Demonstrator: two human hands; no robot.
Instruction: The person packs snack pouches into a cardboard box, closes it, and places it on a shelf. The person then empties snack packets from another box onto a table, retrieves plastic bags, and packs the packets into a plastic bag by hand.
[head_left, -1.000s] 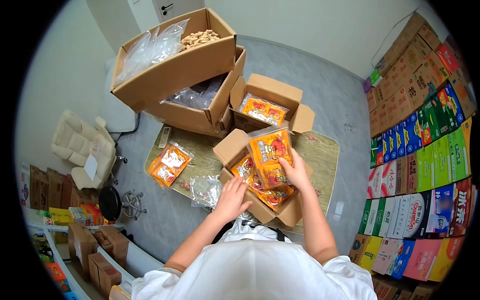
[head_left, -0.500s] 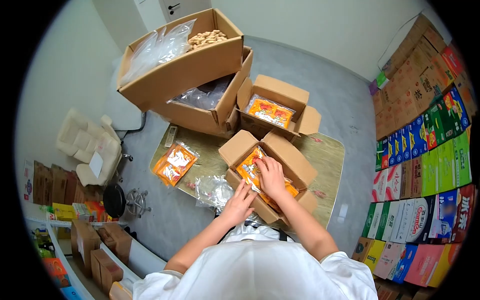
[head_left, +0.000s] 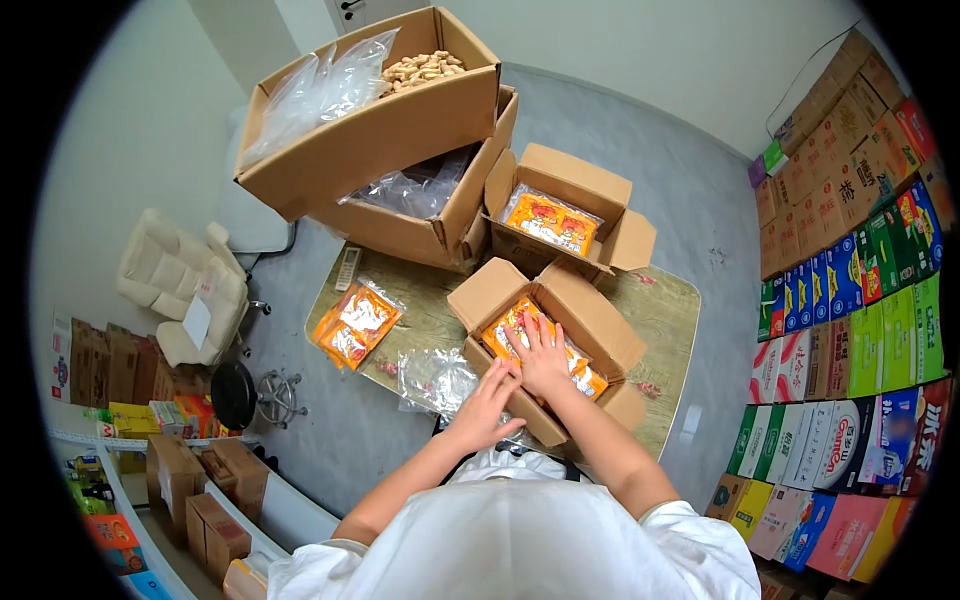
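Observation:
My right hand [head_left: 540, 360] lies with spread fingers on the orange packets [head_left: 583, 372] inside the nearer open carton [head_left: 612, 333]. At that carton's near-left edge is my left hand [head_left: 484, 402], its fingers apart and holding nothing, the fingertips close to my right hand. Clear empty bags [head_left: 436, 380] lie on the table left of the carton. Further left sits a small pile of orange packets [head_left: 358, 322]. Behind the nearer carton, a second open carton [head_left: 577, 178] has an orange packet [head_left: 553, 222] in it.
Two large stacked cartons [head_left: 375, 150] stand at the table's back left, the upper with peanuts [head_left: 424, 70] and clear bags. A remote [head_left: 348, 268] lies on the wooden table [head_left: 660, 310]. A cream chair [head_left: 185, 285] and black stool [head_left: 233, 394] are left; stacked boxes [head_left: 850, 330] line the right.
The packet my right hand held up a second ago is down in the nearer carton. My right hand has moved left and down onto the packets and now lies flatter, fingers spread.

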